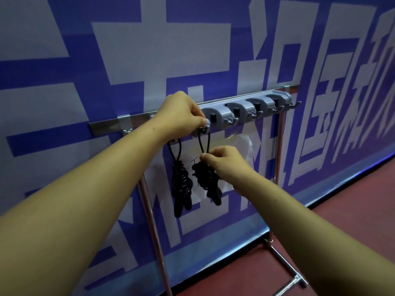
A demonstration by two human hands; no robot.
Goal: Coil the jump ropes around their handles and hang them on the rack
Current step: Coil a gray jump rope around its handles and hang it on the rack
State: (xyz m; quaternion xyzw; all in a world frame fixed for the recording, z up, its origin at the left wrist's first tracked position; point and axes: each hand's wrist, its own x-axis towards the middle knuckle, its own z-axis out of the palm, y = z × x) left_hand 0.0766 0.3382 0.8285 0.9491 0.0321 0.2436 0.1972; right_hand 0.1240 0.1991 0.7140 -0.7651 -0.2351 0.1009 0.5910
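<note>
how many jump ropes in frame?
2. The left rope hangs on the rack; the right rope hangs beside it, right hand pinching its coil, left hand its loop. Arms may hide more.

The rack (106, 124) of shiny metal; its clips (241, 107) smooth grey plastic; jump ropes (181, 182) slightly glossy black cord.

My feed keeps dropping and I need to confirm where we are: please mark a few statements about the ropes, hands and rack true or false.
1. The left black coiled jump rope and the right black coiled jump rope both hang below the grey plastic hook rack. True.
2. The left hand hangs idle. False: it pinches the right rope's loop at a hook.
3. The right hand pinches the right rope's coiled bundle. True.
4. Every rack hook carries a rope. False: the hooks further right are bare.
</note>
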